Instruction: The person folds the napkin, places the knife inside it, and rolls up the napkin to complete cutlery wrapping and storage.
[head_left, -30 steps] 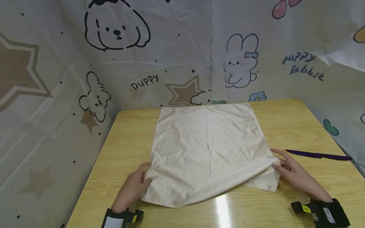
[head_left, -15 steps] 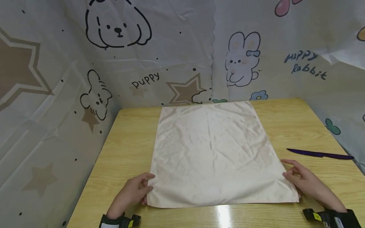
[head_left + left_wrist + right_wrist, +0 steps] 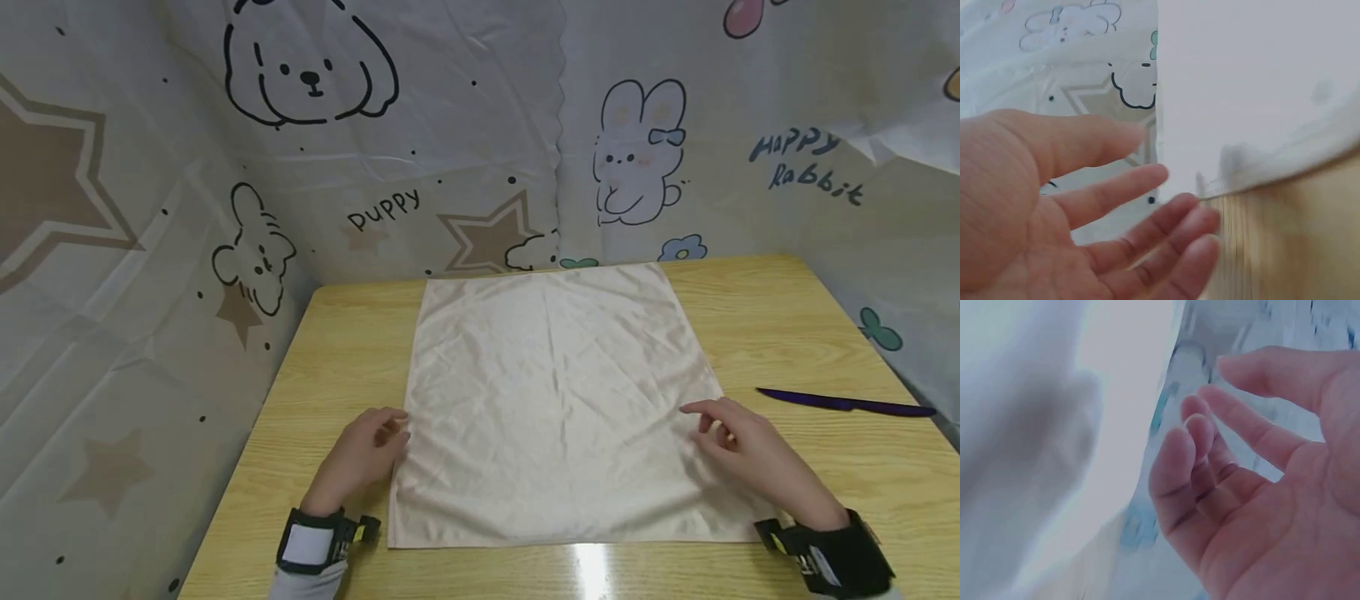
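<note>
A cream satin cloth (image 3: 555, 400) lies spread nearly flat on the table, with light creases and a fold line down its middle. My left hand (image 3: 365, 450) is at its left edge with loosely bent fingers. In the left wrist view the left hand (image 3: 1097, 212) holds nothing, and its fingertips are close to the cloth's edge (image 3: 1247, 94); I cannot tell whether they touch. Over the cloth's right part hovers my right hand (image 3: 750, 454), its index finger extended. Nothing is between the fingers of the right hand (image 3: 1254, 481) in the right wrist view.
A dark purple knife (image 3: 847, 402) lies on the wooden table (image 3: 337, 358) to the right of the cloth, its tip pointing left. Printed fabric walls (image 3: 450, 100) stand behind and beside the table.
The cloth's folded-under front right corner has been spread out, so the front edge lies straight. Both hands have let go of its edges and moved away from the front; the right moved inward.
</note>
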Demonstrator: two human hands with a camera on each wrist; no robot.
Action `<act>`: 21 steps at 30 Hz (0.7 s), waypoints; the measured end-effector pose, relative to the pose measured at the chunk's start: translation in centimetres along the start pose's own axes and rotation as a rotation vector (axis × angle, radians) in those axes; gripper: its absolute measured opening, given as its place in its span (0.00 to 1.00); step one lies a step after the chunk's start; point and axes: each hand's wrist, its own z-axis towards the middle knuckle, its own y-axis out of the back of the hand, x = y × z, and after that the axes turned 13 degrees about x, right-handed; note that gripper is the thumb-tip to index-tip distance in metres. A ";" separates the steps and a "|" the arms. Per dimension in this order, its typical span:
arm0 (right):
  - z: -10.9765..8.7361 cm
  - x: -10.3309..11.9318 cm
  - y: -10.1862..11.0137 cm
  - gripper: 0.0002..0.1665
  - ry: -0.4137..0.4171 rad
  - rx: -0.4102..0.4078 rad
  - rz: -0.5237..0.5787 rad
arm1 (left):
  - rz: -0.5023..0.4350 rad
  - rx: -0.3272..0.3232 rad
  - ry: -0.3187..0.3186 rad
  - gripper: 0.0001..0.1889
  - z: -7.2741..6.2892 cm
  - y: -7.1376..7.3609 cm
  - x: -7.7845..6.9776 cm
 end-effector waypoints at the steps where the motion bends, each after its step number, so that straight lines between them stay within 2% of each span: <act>1: 0.8 1.0 -0.5 0.19 0.056 -0.005 -0.003 | -0.019 0.001 -0.016 0.18 0.8 0.3 0.3; 5: 4.0 5.6 -3.8 0.14 0.232 0.029 -0.021 | -0.106 0.005 -0.045 0.19 3.9 1.1 1.8; 10: 6.2 12.4 -8.9 0.13 0.456 0.216 -0.103 | -0.243 -0.019 -0.020 0.19 6.5 1.8 3.7; 13: 7.1 16.3 -11.7 0.17 0.626 0.336 -0.158 | -0.339 -0.050 0.009 0.19 7.4 1.8 4.5; 16: 7.7 19.3 -14.1 0.20 0.760 0.401 -0.256 | -0.415 -0.066 0.007 0.18 7.7 1.7 4.9; 19: 7.8 21.2 -15.9 0.21 0.827 0.413 -0.377 | -0.459 -0.075 0.007 0.18 7.8 1.5 5.1; 21: 7.9 22.0 -16.8 0.22 0.834 0.401 -0.449 | -0.472 -0.080 0.017 0.18 7.8 1.4 5.1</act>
